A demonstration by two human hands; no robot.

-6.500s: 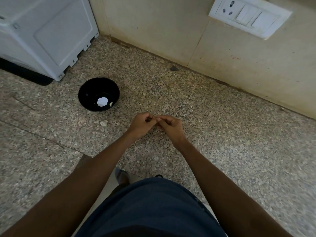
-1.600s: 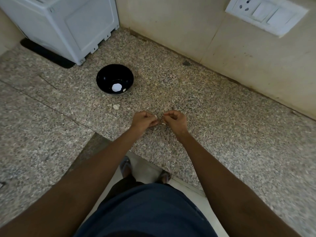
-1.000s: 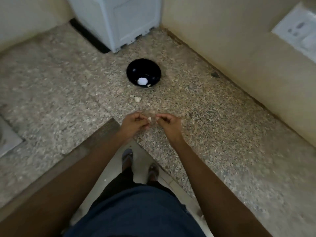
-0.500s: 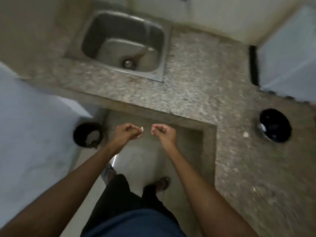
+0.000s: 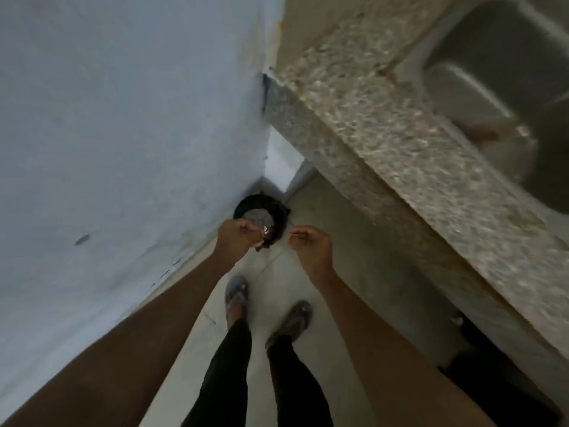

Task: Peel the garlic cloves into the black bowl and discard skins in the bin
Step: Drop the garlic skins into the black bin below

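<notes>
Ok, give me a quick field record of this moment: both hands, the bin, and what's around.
left hand: over the bin, fingers curled, grip on a small pale scrap
right hand: beside the bin, fingertips pinched; contents too small to tell
round black bin: on the floor in the wall corner
speckled granite counter: right, with steel sink
black bowl: not in view

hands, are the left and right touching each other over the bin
Apart. The head view shows bare floor between the left hand and the right hand; the left one overlaps the bin in the picture, the right sits beside it.
</notes>
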